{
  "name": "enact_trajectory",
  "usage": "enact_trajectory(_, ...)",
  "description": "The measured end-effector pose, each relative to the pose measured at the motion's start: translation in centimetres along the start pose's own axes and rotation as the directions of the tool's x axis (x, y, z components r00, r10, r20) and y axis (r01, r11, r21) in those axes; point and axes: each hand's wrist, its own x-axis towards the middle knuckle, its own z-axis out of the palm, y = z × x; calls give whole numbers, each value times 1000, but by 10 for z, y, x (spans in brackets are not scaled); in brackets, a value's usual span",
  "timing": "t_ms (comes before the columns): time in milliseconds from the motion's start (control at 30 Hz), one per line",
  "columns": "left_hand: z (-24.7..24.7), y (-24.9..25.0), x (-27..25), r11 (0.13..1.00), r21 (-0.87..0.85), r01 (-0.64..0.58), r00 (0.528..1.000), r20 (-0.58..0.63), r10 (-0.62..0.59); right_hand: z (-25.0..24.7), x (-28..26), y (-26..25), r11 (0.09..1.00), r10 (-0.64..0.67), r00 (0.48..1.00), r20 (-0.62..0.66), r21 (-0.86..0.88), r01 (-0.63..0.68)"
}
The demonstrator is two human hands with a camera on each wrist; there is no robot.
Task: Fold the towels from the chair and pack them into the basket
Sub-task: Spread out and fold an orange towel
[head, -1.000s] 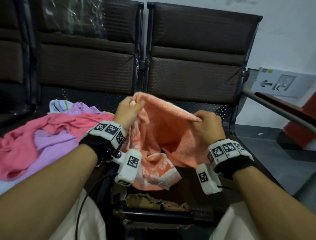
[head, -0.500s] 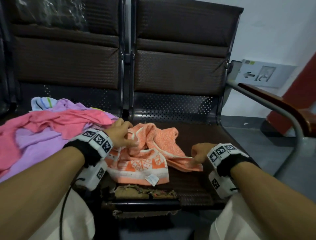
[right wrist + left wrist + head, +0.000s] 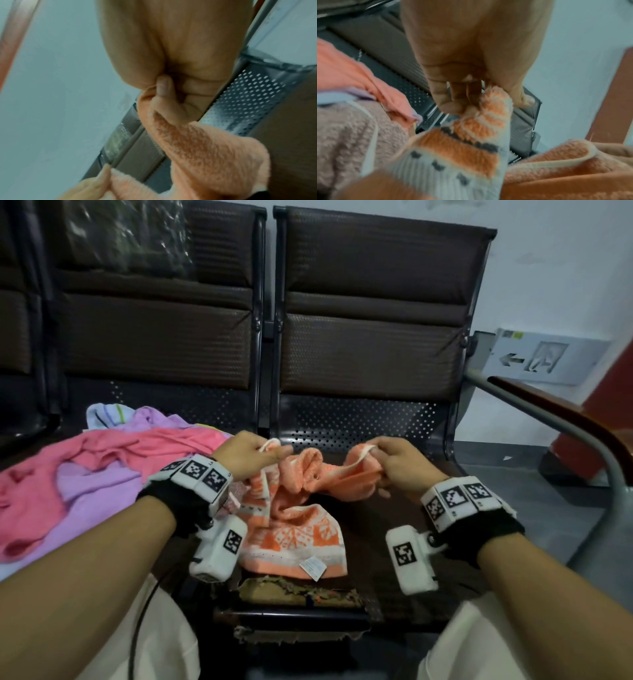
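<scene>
An orange and white patterned towel [image 3: 294, 529] lies bunched on the dark seat of the right-hand chair [image 3: 387, 529]. My left hand [image 3: 251, 455] pinches its white hem at the upper left; the wrist view shows the thumb and fingers [image 3: 448, 102] closed on the striped edge of the towel [image 3: 481, 121]. My right hand [image 3: 399, 462] pinches another part of the edge at the upper right, with the towel [image 3: 197, 146] hanging from the thumb and forefinger [image 3: 163, 88]. A white label [image 3: 312, 567] shows on the towel's near edge. No basket is in view.
A heap of pink [image 3: 113, 453], lilac [image 3: 92, 491] and pale blue [image 3: 102, 414] towels covers the left seat. A grey and wood armrest [image 3: 561, 426] curves along the right. The seat's front edge is torn [image 3: 298, 592]. My knees sit just below it.
The towel was held up spread a second ago, then dropped onto the seat. Both hands have since moved back up and closer together, each lifting a part of its edge.
</scene>
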Motion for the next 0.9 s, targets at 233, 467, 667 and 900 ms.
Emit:
enact_trajectory(233,5,22,-7,865,-501,-39,980,150,131,49,6,-21,968,-195,944,265,-105,230)
enact_trajectory(467,-3,16,-9,851,-517,89,971,236,42,56,29,-15,944,-158,940,303,-233,234)
enact_trajectory(667,-1,13,-1,895,-437,92,995,11,-97,50,42,-13,954,-231,972,52,-183,237)
enact_trajectory(900,9,13,10,929,-365,-62,979,-202,-14,46,46,-19,959,-254,958,-135,-164,231)
